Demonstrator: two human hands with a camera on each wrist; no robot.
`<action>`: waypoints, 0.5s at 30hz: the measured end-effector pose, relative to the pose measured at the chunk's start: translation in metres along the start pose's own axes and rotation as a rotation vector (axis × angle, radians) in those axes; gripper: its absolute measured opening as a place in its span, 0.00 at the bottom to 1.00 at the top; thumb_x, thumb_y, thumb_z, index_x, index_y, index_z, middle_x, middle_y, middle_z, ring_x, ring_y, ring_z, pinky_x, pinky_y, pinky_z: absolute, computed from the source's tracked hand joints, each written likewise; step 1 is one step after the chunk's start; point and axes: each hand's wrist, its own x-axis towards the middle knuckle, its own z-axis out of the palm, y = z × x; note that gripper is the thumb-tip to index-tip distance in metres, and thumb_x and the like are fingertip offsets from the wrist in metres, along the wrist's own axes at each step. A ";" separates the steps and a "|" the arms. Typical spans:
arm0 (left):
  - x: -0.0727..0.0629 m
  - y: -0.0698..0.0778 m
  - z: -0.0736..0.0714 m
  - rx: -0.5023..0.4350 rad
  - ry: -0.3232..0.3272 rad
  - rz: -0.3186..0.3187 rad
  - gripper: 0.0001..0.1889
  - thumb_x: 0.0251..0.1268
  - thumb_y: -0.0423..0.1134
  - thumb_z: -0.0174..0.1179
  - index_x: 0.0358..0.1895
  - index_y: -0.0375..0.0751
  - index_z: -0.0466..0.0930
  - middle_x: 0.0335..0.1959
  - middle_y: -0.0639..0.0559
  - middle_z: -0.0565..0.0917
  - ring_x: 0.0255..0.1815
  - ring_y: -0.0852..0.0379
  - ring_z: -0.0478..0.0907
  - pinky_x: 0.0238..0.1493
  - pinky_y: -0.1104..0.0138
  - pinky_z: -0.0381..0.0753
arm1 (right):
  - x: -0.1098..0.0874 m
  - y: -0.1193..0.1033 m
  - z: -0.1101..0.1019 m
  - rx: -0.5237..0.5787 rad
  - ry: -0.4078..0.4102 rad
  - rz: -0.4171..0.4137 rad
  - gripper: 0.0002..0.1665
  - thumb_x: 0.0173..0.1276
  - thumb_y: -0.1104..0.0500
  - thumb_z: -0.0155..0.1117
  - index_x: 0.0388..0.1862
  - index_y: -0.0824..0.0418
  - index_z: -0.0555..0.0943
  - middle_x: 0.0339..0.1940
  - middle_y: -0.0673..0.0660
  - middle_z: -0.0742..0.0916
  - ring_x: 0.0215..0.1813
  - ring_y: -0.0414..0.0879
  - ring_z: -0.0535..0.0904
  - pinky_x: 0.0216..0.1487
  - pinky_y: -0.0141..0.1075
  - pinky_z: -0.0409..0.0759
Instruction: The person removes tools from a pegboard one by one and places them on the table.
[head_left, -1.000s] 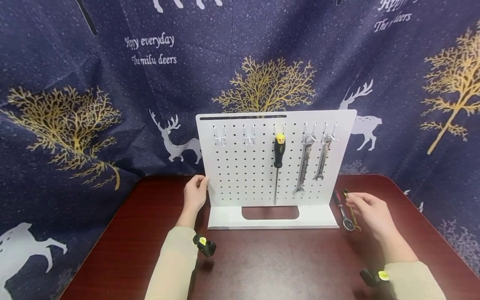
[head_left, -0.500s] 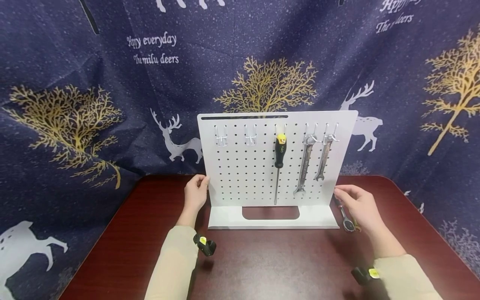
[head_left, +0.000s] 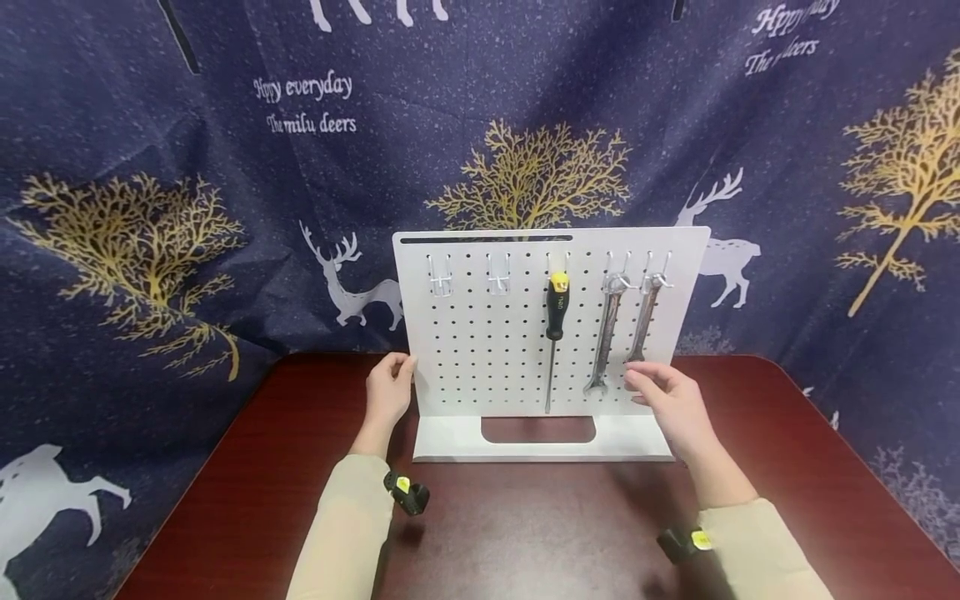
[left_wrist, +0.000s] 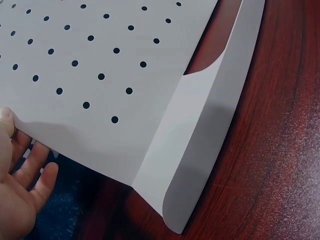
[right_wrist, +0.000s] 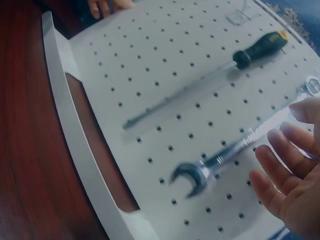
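Two hands: both were at a white pegboard stand on a dark red worktop
Left hand: rested against the left edge of the pegboard stand; thumb at the front of the panel, fingers behind it, fairly straight; not curled round anything
Right hand: held in front of the lower right part of the panel, fingers spread and relaxed, holding nothing; just beside the long wrench; contact with it could not be told
Long wrench: hung from a hook, open jaw downward, second tool from the right
Short wrench: hung from the rightmost hook; its lower end just above the right hand
Screwdriver: black handle with yellow cap, hung upright at mid-panel, tip down; left of the wrenches
Empty hooks: two clear hooks at upper left of the panel
Stand base: white foot with a curved cut-out, flat on the worktop
Backdrop: navy cloth with gold trees and white deer
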 end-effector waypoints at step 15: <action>0.000 0.000 0.002 0.007 0.013 -0.016 0.12 0.70 0.43 0.54 0.41 0.36 0.79 0.38 0.40 0.84 0.39 0.48 0.81 0.42 0.59 0.79 | 0.012 -0.009 0.051 0.055 -0.191 -0.077 0.27 0.73 0.52 0.54 0.66 0.64 0.68 0.64 0.63 0.76 0.63 0.55 0.74 0.55 0.44 0.79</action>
